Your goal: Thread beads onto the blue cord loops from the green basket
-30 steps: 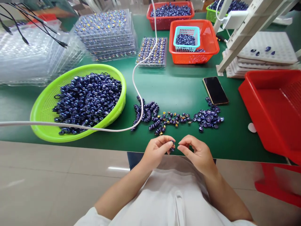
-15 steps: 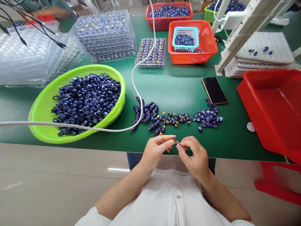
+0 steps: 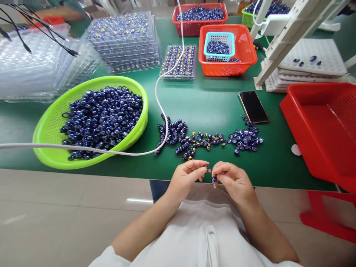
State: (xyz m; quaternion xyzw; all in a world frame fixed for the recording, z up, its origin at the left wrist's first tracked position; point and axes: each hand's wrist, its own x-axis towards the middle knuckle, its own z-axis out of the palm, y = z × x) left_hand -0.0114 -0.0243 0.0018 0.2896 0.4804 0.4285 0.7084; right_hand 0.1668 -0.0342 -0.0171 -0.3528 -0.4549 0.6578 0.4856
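Observation:
Near the table's front edge, my left hand (image 3: pixel 185 178) pinches a small dark-blue and gold bead piece (image 3: pixel 206 168) between thumb and fingers. Close beside it, my right hand (image 3: pixel 235 182) is closed on a small shiny dark-blue bead (image 3: pixel 214 180), which pokes out below its fingertips. Whether the two pieces touch is too small to tell. Just beyond my hands lie blue-and-gold pieces (image 3: pixel 205 141) in a loose row. To their left are ridged stacks of dark-blue rings (image 3: pixel 174 131); to their right is a heap of flat dark-blue pieces (image 3: pixel 244 140).
A green basket (image 3: pixel 46 126) full of dark-blue looped pieces stands left, with a white cable (image 3: pixel 160 100) crossing it. Behind are filled clear trays (image 3: pixel 125 48) and an orange basket (image 3: pixel 244 65). A phone (image 3: pixel 253 106) and red bin (image 3: pixel 303 129) lie right.
My right hand has turned and shifted slightly right, its fingertips now a little apart from my left hand's. A dark-blue bead now shows below them. My left hand has barely moved.

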